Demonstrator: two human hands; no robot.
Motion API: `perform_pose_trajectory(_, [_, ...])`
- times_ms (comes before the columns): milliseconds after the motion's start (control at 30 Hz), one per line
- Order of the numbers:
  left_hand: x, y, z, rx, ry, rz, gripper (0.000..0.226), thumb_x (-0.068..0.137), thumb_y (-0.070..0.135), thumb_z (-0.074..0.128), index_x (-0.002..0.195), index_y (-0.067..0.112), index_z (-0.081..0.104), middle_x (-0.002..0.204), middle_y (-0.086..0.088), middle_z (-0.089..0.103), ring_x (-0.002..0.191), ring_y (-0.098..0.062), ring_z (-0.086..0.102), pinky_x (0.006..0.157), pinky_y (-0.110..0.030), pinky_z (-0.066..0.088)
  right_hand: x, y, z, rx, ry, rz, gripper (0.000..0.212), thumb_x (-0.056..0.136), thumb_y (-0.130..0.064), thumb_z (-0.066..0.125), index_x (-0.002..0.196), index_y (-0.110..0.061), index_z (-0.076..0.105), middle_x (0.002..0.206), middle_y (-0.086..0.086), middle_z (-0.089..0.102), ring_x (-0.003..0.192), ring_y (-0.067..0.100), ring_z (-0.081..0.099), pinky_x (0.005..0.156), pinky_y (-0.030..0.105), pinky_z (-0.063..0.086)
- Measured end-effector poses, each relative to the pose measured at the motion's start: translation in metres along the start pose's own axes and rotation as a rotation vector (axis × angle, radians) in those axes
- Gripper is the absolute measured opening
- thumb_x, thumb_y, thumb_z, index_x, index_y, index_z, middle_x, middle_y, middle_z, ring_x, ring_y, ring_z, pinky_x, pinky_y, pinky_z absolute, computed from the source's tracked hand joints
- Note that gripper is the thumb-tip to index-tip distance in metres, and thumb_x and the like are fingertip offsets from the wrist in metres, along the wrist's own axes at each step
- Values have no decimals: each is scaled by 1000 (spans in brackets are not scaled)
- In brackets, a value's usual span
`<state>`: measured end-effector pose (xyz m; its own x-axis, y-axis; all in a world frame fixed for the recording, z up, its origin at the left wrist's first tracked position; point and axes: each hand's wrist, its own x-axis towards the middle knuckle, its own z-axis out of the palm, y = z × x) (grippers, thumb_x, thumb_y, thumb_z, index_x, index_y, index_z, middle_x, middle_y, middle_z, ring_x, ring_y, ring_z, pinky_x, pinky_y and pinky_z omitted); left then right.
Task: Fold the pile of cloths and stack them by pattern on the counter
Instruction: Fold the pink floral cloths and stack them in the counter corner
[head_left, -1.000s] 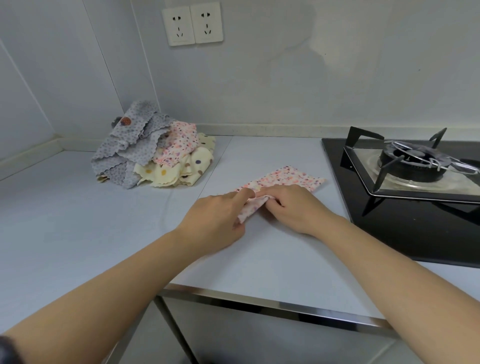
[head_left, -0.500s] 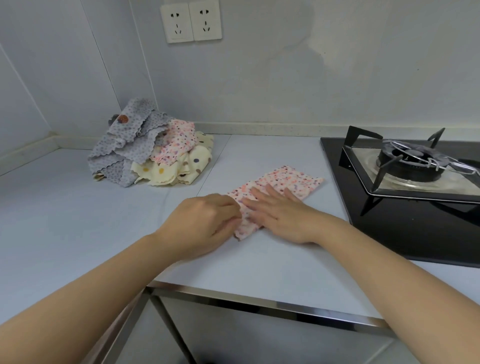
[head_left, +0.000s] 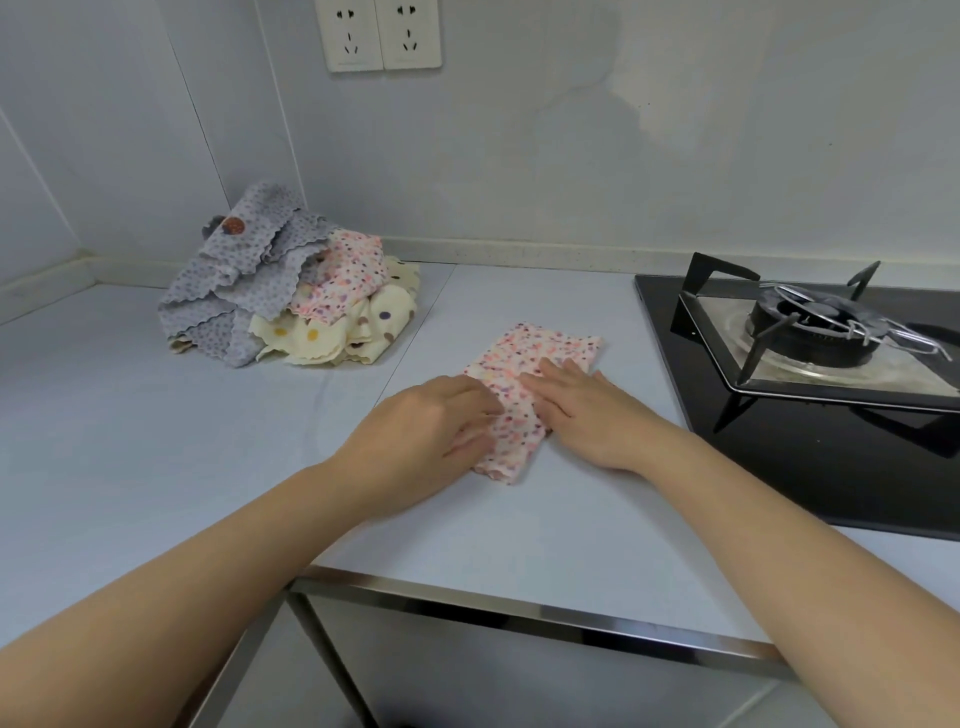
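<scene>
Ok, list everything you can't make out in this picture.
Head view:
Pink floral cloth: its middle hidden under the left hand and right hand; fold count unclear.
Left hand: fingertips hidden by its knuckles; pinching or pressing, cannot tell.
Cloth pile: lower cloths buried under the grey dotted cloth; number unknown.
Gas hob: right side cut off by the frame edge.

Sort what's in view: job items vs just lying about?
Job:
pink floral cloth, part-folded on the counter, touched by left hand and right hand
heaped, unfolded: grey dotted cloths, second pink floral cloth, cream polka-dot cloth

Lying about:
gas hob with burner
wall sockets
</scene>
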<state>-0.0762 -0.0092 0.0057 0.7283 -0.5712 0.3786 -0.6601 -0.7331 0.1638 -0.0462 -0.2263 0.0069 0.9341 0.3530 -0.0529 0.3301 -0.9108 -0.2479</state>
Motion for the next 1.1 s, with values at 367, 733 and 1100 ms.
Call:
perform_pose_trajectory(367, [19,0,-5,-151,-25,28,42,92,41,37,117,23,66,120,9,64,110,-7,57,92,-35,47,11,11,0,59,219,103,42,105,-25,23,144,-26,41,158,-4,25,148,15,14,118,51,-5])
perform_pose_trajectory(733, [12,20,4,-13,-647,6,52,91,65,14,142,63,1,158,15,-18,143,-7,-26,117,-41,-15,16,18,3,35,113,248,44,104,-33,23,147,-42,30,163,0,3,149,24,-4,114,60,-10])
perform_pose_trajectory(1100, [9,-3,9,33,-480,-101,68,92,66,20,152,40,0,158,16,-12,144,-1,-15,120,-36,-7,9,16,1,95,203,6,54,99,-2,33,147,-27,37,160,-7,17,149,11,6,119,49,-6])
